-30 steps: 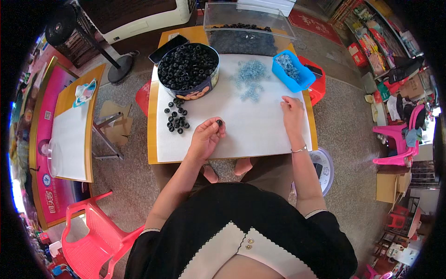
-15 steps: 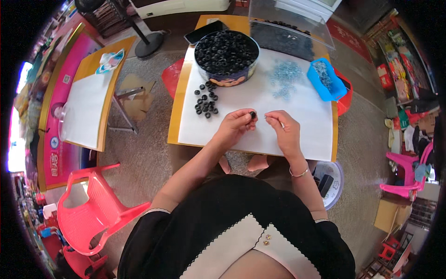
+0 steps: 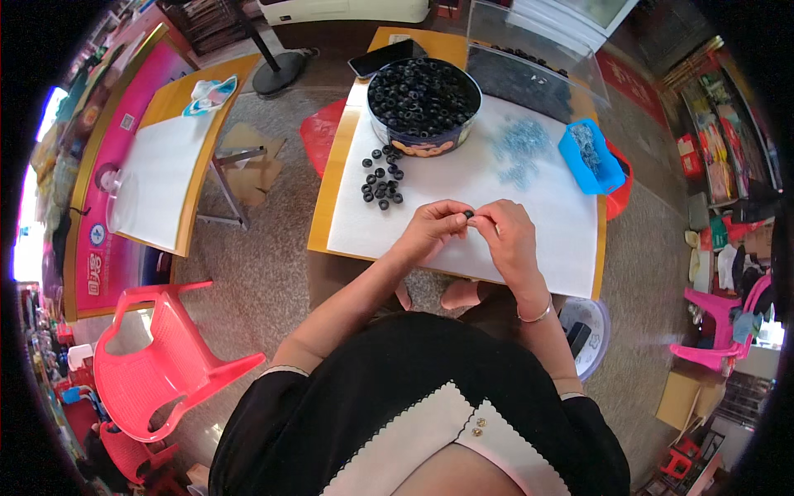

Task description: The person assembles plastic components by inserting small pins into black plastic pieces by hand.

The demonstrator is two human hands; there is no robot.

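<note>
My left hand (image 3: 430, 232) pinches a small round black ring-like piece (image 3: 468, 214) over the near part of the white-covered table (image 3: 529, 256). Fingertips of my right hand (image 3: 506, 237) meet at that piece, closed together; anything else between them is too small to make out. Several loose black pieces (image 3: 380, 193) with holes lie beyond my left hand. Behind them stands a round tin (image 3: 434, 147) heaped with more of the same. Tiny clear bluish pieces (image 3: 523, 147) are spread on the white sheet, and others fill a blue plastic basket (image 3: 602, 175) at the right edge.
A dark phone (image 3: 383, 59) lies behind the tin. A clear box (image 3: 533, 78) holding dark pieces is at the far right corner. Red stools (image 3: 324, 136) flank the table, and a pink armchair (image 3: 169, 355) stands to my left. A second table (image 3: 153, 178) is farther left.
My right hand has moved left, closing the gap, so its fingertips now meet the black piece in my left hand. The whole view has shifted slightly.
</note>
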